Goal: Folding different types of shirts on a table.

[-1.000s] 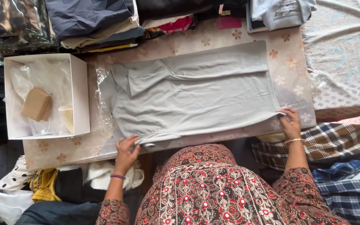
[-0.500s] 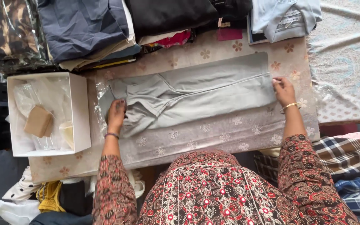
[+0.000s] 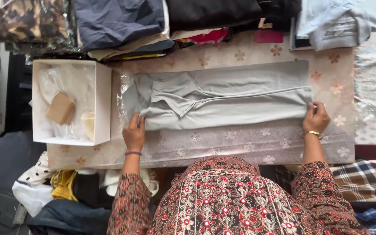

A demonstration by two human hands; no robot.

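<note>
Both hands, left [image 3: 134, 134] and right [image 3: 315, 118], pinch opposite ends of the folded grey garment [image 3: 227, 102]

A white open box [image 3: 103, 104] on the floral tabletop [image 3: 257, 143] holds a small brown carton [image 3: 61, 109] amid clear wrapping. Folded clothes line the far edge: a leopard-print piece [image 3: 25, 19], a navy garment [image 3: 118, 19], a pale blue one [image 3: 336, 19]. Plaid fabric [image 3: 362, 180] lies at right.
</note>
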